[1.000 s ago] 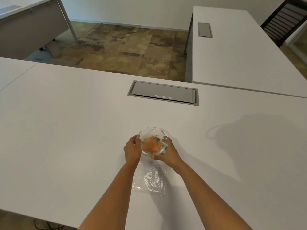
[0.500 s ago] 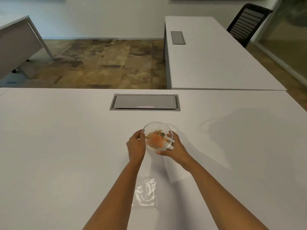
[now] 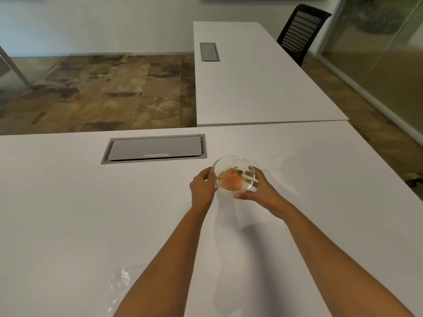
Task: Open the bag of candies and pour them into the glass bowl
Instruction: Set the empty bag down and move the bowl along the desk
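Now pushed farther up the white tabletop (image 3: 68, 213), toward the grey cable hatch (image 3: 154, 148): glass bowl (image 3: 233, 173), clasped between left hand (image 3: 202, 187) and right hand (image 3: 258, 191), fingers curled round opposite walls. Inside that clasp, orange and gold candies (image 3: 230, 180), glossy and small. Well behind the grip, left lying by the near edge, the crinkled clear plastic bag (image 3: 121, 284), seemingly empty. Pouring looks finished; only placement remains.

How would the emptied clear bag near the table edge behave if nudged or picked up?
The clear bag looks thin and crinkled, so it would probably flop rather than hold shape. It appears empty, so likely very light. Lying flat on the smooth table, it might slide easily.
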Tool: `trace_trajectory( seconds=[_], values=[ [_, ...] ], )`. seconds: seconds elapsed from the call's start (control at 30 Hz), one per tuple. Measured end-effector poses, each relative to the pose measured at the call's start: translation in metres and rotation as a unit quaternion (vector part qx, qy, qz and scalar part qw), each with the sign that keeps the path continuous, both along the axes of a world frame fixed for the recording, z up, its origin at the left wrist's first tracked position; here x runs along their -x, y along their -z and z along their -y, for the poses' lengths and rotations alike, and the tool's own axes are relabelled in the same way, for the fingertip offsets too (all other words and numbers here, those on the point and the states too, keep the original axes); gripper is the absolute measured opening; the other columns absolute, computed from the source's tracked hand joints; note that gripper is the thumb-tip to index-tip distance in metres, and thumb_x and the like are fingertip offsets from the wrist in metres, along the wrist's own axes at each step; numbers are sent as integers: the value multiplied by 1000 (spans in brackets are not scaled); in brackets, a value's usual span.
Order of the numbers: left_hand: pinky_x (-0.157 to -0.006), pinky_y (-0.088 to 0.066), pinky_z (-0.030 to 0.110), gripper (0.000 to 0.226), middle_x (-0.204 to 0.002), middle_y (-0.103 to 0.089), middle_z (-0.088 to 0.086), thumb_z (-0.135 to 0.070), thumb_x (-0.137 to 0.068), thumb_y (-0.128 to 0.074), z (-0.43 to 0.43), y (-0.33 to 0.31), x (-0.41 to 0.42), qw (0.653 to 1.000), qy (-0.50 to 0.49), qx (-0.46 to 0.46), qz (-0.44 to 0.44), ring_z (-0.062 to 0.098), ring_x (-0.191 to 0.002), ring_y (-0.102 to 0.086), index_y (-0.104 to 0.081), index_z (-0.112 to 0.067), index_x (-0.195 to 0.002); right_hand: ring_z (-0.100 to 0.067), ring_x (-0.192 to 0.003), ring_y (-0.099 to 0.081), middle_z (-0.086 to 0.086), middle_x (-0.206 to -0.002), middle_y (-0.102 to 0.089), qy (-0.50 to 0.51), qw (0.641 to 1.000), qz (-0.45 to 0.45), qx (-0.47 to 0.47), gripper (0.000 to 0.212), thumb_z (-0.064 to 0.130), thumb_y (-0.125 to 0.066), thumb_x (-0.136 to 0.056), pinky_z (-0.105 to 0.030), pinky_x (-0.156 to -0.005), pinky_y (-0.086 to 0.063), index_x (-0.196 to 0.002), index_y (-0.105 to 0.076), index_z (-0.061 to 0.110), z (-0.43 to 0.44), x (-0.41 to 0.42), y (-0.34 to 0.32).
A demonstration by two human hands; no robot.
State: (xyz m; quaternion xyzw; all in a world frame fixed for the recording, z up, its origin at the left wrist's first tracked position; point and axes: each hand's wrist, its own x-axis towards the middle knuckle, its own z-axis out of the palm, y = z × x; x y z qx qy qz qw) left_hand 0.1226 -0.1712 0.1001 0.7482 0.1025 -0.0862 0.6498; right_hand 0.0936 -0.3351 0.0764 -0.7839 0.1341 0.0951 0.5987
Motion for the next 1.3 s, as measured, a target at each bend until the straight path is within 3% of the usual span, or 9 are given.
trace_trajectory(
  seconds=[0.6, 0.77, 0.93, 1.3],
  values=[
    [-95, -53, 45, 35, -132, -58, 13, -17, -96, -45, 103, 49, -19, 996, 41, -2, -75, 31, -116, -58, -53, -9, -129, -23, -133, -37, -2, -153, -27, -28, 996, -86, -3, 103, 11, -82, -66, -30, -96, -39, -144, -17, 25, 115, -21, 43],
    [-96, -52, 45, 34, -131, -59, 13, -16, -96, -44, 109, 59, -21, 996, 48, -11, -76, 31, -115, -59, -55, -10, -127, -13, -120, -39, -1, -153, -27, -37, 994, -97, -15, 103, 9, -82, -65, -28, -94, -39, -143, -17, 25, 122, -23, 52],
    [-95, -51, 44, 32, -128, -61, 13, -16, -96, -44, 110, 64, -23, 996, 53, -10, -68, 29, -113, -59, -57, -11, -125, -24, -135, -35, -1, -154, -25, -37, 994, -103, -19, 102, 8, -81, -66, -31, -97, -38, -143, -16, 26, 124, -25, 56],
    [-99, -50, 43, 36, -133, -57, 11, -21, -98, -41, 106, 68, -23, 993, 95, -42, -61, 28, -118, -56, -51, -13, -131, -27, -138, -31, -1, -155, -21, -38, 993, -107, -16, 103, 8, -80, -68, -39, -107, -36, -145, -13, 26, 124, -22, 52]
  ],
)
